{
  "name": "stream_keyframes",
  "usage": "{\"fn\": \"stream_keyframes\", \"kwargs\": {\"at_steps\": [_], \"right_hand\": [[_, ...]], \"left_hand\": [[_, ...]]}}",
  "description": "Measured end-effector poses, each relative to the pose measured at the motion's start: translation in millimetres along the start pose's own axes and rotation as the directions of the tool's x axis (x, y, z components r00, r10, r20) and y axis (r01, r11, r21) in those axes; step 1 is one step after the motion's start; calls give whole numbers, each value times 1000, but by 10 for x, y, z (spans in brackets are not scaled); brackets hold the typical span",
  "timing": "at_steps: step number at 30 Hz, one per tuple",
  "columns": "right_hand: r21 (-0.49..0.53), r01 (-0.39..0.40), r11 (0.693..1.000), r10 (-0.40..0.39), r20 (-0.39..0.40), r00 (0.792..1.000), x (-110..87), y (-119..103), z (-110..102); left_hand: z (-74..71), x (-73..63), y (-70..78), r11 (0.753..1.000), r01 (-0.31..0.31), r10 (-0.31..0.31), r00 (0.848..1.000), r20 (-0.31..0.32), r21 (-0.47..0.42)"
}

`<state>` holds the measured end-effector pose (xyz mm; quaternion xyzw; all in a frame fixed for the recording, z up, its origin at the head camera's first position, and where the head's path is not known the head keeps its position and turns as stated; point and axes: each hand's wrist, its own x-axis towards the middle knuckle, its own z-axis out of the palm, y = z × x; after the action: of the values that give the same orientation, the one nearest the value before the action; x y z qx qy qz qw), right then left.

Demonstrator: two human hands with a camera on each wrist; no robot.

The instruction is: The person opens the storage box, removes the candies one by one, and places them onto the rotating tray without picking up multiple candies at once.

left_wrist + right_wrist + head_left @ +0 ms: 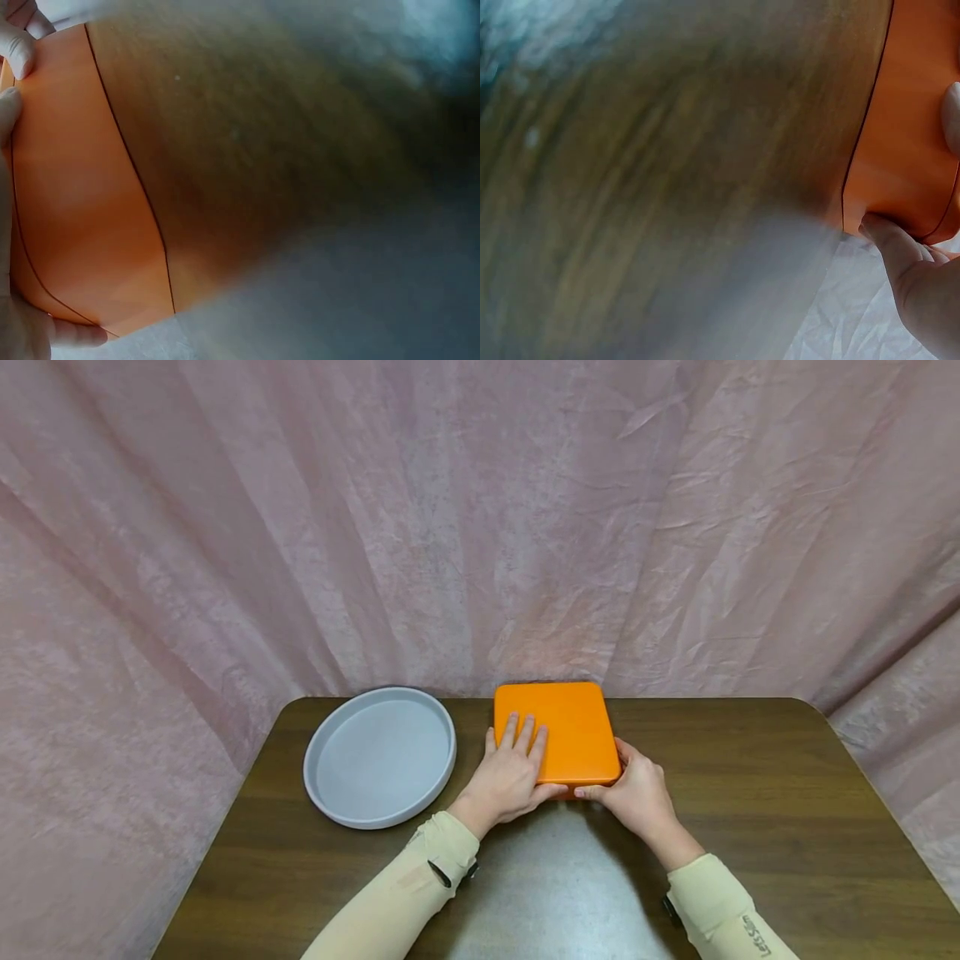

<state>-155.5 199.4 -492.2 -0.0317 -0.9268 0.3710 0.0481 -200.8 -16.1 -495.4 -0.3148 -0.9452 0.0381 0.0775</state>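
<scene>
A square orange box (pixel 577 727) lies at the back of the table, its smooth top facing up. Spread across its left part, my left hand (pixel 506 777) rests with straight fingers on the top and the thumb along the near edge. My right hand (pixel 637 797) grips the near right corner, thumb on the front side and fingers along the right side. A thin dark seam runs round the upper part of the orange side (pixel 82 172) in the left wrist view. Inside the box is hidden.
A round, pale grey tray (pixel 382 760) with a raised rim stands to the left of the box. Beneath both is a dark wood-grain table (pixel 750 777). Pink curtains (pixel 480 527) hang right behind the table's back edge.
</scene>
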Motion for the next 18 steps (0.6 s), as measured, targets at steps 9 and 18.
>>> {"fn": "stream_keyframes", "kwargs": {"at_steps": [9, 18], "right_hand": [[-9, 17, 1000, -17, -25, 1000, 5, -16, -1], [-20, 52, 998, -53, -51, 997, -17, -22, 23]], "left_hand": [[-68, 32, -30, 998, 35, -38, 997, -63, -52], [-208, 73, -74, 993, 48, -47, 999, 5, -112]]}}
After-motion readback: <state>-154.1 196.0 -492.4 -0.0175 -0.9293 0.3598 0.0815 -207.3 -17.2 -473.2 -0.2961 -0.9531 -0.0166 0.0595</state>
